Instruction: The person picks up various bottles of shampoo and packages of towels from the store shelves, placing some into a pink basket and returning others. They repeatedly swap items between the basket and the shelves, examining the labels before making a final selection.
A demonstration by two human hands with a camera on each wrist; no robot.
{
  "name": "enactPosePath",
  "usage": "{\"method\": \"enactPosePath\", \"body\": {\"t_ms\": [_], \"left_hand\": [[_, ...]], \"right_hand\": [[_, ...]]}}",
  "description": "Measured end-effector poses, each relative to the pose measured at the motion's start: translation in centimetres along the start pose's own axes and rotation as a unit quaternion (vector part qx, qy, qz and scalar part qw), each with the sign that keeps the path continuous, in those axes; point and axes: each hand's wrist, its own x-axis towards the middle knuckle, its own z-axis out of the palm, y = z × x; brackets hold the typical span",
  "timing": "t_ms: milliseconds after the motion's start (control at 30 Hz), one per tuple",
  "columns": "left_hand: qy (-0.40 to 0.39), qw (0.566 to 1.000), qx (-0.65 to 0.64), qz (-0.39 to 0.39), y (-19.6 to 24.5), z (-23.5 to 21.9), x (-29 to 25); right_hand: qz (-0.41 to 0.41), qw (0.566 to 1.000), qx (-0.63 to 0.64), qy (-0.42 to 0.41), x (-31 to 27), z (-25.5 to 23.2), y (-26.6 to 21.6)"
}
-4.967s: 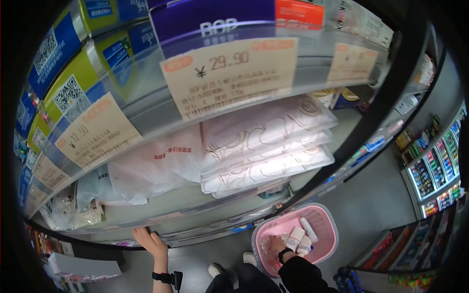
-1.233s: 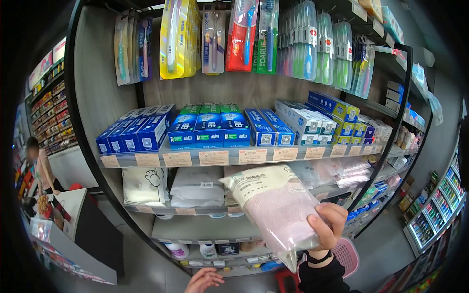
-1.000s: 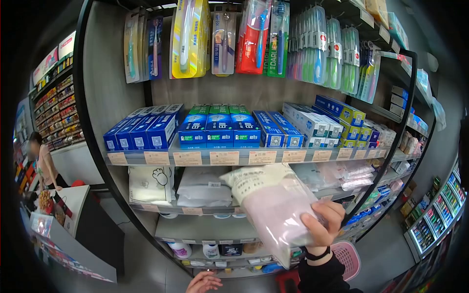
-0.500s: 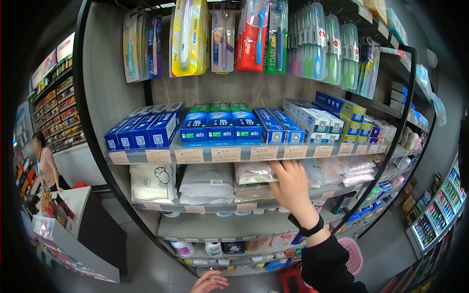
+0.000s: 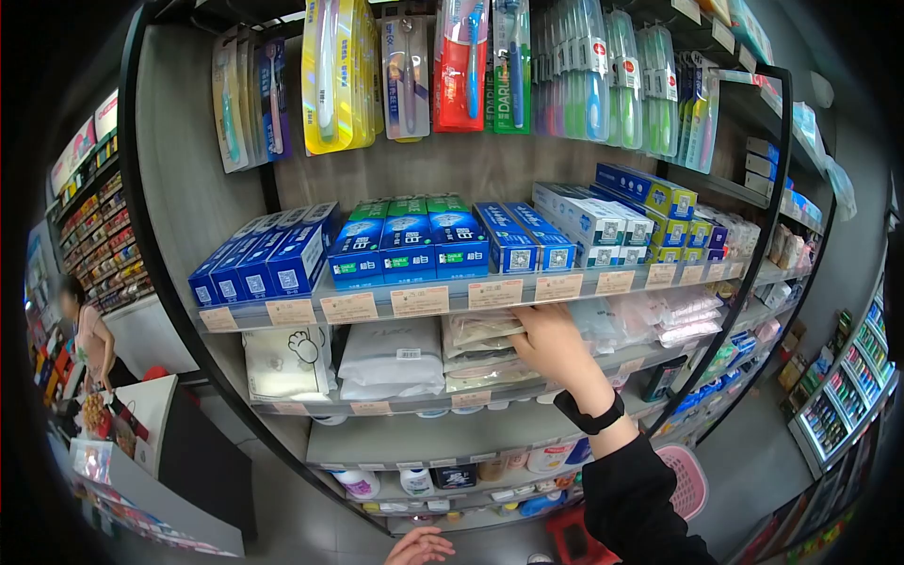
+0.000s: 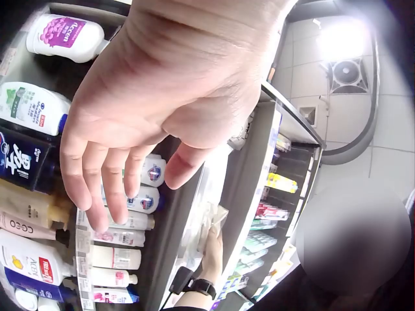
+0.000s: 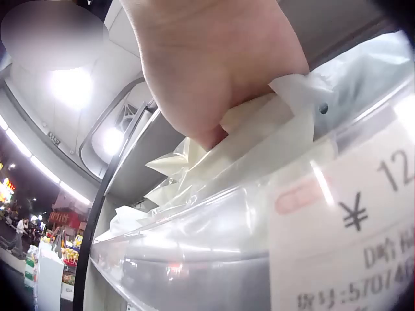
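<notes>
On the shelf below the toothpaste, a stack of clear-wrapped towel packs [image 5: 478, 360] sits between a white-grey pack [image 5: 389, 350] and pale plastic-wrapped packs. My right hand [image 5: 557, 348] reaches in under the price rail from the right and pinches the edge of an upper beige towel pack [image 5: 482, 327]; its fingertips are partly hidden. In the right wrist view, the thumb [image 7: 211, 137] goes down behind crinkled wrapping [image 7: 266, 133]. Low in front of the shelves, my left hand [image 5: 421, 546] hangs with fingers loosely bent and holds nothing, as the left wrist view also shows.
A clear price rail [image 5: 471, 297] runs just above my right wrist. Toothpaste boxes [image 5: 405, 247] stand over it, with toothbrushes [image 5: 461, 66] hanging higher. Bottles fill the low shelf. A pink basket [image 5: 680, 482] and a red stool [image 5: 571, 537] are at the lower right; a person [image 5: 89, 334] stands left.
My right hand has gone from the basket to the shelf, where it has set down a pink towel pack. That pack no longer shows on top; a beige one does. My left hand stays low.
</notes>
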Motion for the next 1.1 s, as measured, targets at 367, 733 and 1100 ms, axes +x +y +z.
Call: {"method": "enactPosePath", "body": {"t_ms": [367,733,1100], "left_hand": [[0.026,0.999,0.03,-0.023,-0.5,1.4,1.5],[0.128,0.837,0.499,0.187,-2.4,7.2,11.5],[0.271,0.409,0.769,0.41,-1.7,18.7,23.6]], "right_hand": [[0.007,0.994,0.066,0.092,-8.9,-4.7,-1.7],[0.338,0.916,0.205,-0.07,-29.4,-8.0,6.6],[0.626,0.778,0.045,0.022,-53.1,-10.8,19.7]]}}
